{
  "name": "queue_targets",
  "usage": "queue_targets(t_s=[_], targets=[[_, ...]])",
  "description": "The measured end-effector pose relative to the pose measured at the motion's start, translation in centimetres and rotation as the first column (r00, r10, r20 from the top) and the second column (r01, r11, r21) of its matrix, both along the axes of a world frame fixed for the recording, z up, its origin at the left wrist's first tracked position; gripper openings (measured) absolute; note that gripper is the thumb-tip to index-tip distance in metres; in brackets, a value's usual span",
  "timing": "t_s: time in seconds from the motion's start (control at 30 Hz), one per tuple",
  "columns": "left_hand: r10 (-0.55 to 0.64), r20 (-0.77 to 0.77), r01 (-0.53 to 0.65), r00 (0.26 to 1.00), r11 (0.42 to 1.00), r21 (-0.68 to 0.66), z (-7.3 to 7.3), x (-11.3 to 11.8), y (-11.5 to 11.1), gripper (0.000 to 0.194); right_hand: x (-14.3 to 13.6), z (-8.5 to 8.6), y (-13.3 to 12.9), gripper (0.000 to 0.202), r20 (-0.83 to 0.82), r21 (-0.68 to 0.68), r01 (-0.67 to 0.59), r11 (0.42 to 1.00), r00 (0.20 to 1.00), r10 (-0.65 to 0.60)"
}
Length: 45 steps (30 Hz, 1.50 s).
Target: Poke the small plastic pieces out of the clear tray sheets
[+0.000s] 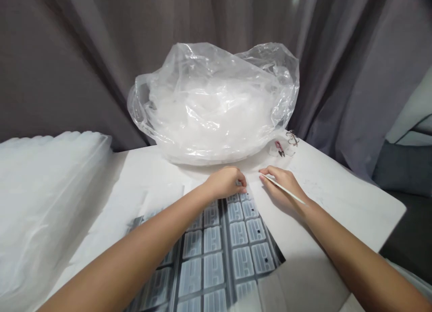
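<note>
My left hand reaches over the far end of a dark panel bearing rows of translucent moulded plastic pieces. Its fingers are curled together there, and whatever they hold, if anything, is hidden. Several pieces in the right-hand column carry a small black dot. My right hand is closed around a thin whitish stick, just right of the panel's far end. The stick's tip shows between thumb and forefinger, and its tail slants back over the wrist.
A big clear plastic bag full of white material stands at the back of the white table. Pink-handled thread snips lie right of it. A bulky white plastic-wrapped stack fills the left side. Cardboard covers the panel's near right corner.
</note>
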<state>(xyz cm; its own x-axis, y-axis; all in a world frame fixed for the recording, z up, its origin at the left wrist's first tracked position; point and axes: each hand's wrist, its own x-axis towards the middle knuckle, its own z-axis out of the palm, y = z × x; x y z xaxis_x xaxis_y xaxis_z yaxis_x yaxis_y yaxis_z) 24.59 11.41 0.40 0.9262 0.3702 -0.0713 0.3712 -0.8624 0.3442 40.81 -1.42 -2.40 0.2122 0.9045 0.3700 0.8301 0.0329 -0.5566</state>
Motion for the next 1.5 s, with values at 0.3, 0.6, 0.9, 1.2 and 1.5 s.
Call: queue_targets(t_s=[0.3,0.6,0.9,1.2,1.5], targets=[[-0.056,0.006,0.056,0.998,0.998,-0.011,0.3,1.6,-0.2,0.020,-0.2,1.0,-0.7,0.012,-0.097,0.244,0.106,0.964,0.992,-0.084],[0.039,0.034,-0.038,0.999,0.999,-0.024,0.5,1.9,0.7,0.037,-0.9,1.3,-1.2,0.008,-0.377,0.375,0.060,0.925,0.921,0.093],[0.132,0.133,-0.111,0.982,0.982,-0.152,-1.5,-0.6,1.4,0.039,-1.2,-0.5,-0.4,0.012,-0.449,0.107,-0.180,0.978,0.869,0.209],[0.109,0.328,0.009,0.938,0.941,-0.339,-0.9,-1.4,1.4,0.038,-2.4,-0.9,-0.4,0.006,-0.138,0.335,-0.258,0.906,0.938,0.318],[0.106,0.352,0.038,0.930,0.925,-0.378,-1.0,-1.4,1.5,0.037,-2.5,-0.9,-0.2,0.010,0.027,0.378,-0.310,0.873,0.946,0.324]])
